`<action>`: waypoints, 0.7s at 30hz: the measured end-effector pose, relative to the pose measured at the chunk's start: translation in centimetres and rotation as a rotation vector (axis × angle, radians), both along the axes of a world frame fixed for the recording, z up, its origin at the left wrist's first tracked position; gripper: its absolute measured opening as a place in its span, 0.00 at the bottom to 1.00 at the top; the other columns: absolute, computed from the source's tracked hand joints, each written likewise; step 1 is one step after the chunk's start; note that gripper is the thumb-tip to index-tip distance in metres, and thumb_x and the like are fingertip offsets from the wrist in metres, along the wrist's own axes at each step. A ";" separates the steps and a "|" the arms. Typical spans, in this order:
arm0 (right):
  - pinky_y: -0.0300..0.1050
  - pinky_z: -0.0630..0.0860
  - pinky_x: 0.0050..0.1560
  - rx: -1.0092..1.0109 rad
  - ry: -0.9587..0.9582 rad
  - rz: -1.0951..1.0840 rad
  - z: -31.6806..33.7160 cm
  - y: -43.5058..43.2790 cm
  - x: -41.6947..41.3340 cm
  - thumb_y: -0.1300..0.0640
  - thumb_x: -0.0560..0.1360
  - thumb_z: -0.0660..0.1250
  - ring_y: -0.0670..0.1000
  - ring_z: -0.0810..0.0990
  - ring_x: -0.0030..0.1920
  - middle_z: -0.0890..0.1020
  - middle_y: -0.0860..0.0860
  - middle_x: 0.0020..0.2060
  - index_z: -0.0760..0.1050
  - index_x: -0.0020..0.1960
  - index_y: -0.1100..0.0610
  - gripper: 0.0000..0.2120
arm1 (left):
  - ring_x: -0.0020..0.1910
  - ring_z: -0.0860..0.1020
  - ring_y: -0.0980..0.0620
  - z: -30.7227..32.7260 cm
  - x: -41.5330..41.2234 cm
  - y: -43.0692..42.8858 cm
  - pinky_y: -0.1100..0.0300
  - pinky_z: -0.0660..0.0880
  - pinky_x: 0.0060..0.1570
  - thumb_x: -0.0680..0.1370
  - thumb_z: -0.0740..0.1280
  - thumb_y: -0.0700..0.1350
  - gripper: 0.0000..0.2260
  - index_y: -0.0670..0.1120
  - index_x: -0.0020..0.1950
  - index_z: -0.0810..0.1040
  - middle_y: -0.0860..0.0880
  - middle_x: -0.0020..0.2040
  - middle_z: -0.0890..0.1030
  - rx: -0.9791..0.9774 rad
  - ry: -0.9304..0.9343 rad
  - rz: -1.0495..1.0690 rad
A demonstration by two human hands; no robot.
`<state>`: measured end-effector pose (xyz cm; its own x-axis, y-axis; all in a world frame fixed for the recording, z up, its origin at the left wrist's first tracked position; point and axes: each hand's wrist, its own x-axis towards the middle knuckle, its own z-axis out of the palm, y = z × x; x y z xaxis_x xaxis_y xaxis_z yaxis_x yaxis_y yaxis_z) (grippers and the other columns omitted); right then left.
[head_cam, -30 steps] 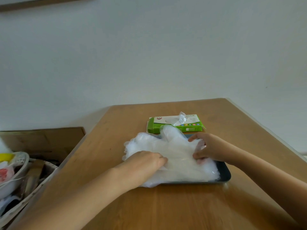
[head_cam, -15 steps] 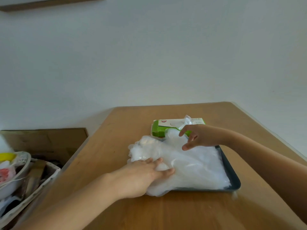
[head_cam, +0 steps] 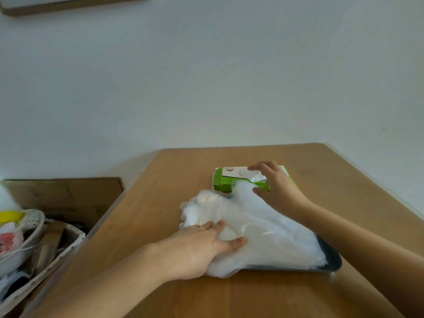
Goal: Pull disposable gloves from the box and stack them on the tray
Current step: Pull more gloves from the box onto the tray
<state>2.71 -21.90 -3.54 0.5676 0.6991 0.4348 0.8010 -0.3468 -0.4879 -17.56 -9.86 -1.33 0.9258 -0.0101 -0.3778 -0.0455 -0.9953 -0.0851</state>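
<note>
Pressing your left hand (head_cam: pixel 197 249) flat on the heap of clear disposable gloves (head_cam: pixel 263 230), you pin the pile's near-left edge. Its fingers (head_cam: pixel 214 227) are straight, lie close together on the plastic and grip nothing.

The gloves lie heaped on the dark tray (head_cam: pixel 333 260), which sits about midway across the wooden desk (head_cam: pixel 252 294), between the near and far edges. The pile covers most of the tray, leaving only the near-right corner and rim in sight, and it spills over the tray's left side onto the desk.

Your right hand (head_cam: pixel 278 187) reaches over the green and white glove box (head_cam: pixel 223 182), which lies flat just beyond the tray toward the desk's far edge. Its fingers are spread and lightly bent above the box top, with the thumb well apart from the forefinger and close to the far end of the pile. The hand hides the box opening, so you cannot tell whether any fingertip touches a glove there.

Off the desk's left edge stand a cluttered basket (head_cam: pixel 73 243) and a sheet of brown cardboard (head_cam: pixel 64 193).
</note>
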 end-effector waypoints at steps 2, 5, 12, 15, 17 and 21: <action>0.35 0.68 0.45 0.000 -0.096 0.041 -0.4 -1.4 -1.7 0.60 0.73 0.70 0.40 0.72 0.42 0.73 0.43 0.47 0.76 0.50 0.52 0.07 | 0.78 0.47 0.44 0.0 0.0 0.0 0.46 0.56 0.72 0.80 0.54 0.34 0.36 0.67 0.75 0.43 0.45 0.79 0.42 -0.002 -0.004 0.002; 0.35 0.69 0.50 -0.263 -0.108 0.152 -1.5 -3.8 -3.7 0.49 0.75 0.68 0.40 0.74 0.46 0.78 0.42 0.46 0.77 0.47 0.49 0.05 | 0.78 0.49 0.46 -0.2 -0.1 0.2 0.47 0.59 0.71 0.80 0.53 0.35 0.35 0.66 0.76 0.44 0.47 0.79 0.43 -0.012 -0.033 0.005; 0.33 0.37 0.68 -0.634 -0.023 0.243 -2.1 -5.8 -4.2 0.29 0.72 0.55 0.41 0.43 0.76 0.46 0.39 0.76 0.46 0.77 0.41 0.39 | 0.75 0.58 0.50 1.2 -1.9 2.4 0.53 0.61 0.72 0.79 0.54 0.35 0.29 0.59 0.76 0.58 0.51 0.78 0.57 -0.016 0.018 0.238; 0.37 0.33 0.69 -0.674 -0.054 0.247 -2.4 -5.9 -4.1 0.27 0.71 0.52 0.43 0.38 0.76 0.40 0.43 0.77 0.41 0.78 0.43 0.42 | 0.60 0.74 0.50 3.2 -2.4 2.5 0.48 0.72 0.62 0.77 0.54 0.37 0.20 0.49 0.66 0.74 0.48 0.66 0.74 0.007 -0.052 0.381; 0.37 0.33 0.69 -0.680 -0.058 0.244 -2.5 -6.0 -4.0 0.27 0.71 0.52 0.43 0.37 0.76 0.39 0.43 0.77 0.39 0.78 0.43 0.43 | 0.57 0.77 0.51 4.4 -2.0 0.7 0.51 0.74 0.57 0.79 0.54 0.39 0.18 0.52 0.64 0.75 0.51 0.61 0.77 -0.058 -0.209 0.388; 0.39 0.34 0.71 -0.703 -0.063 0.237 -2.5 -6.0 -4.2 0.27 0.71 0.51 0.44 0.37 0.76 0.39 0.44 0.77 0.38 0.78 0.48 0.45 | 0.61 0.74 0.50 4.0 0.3 -5.2 0.57 0.71 0.57 0.82 0.53 0.44 0.17 0.54 0.69 0.71 0.50 0.63 0.76 -0.185 -0.420 0.332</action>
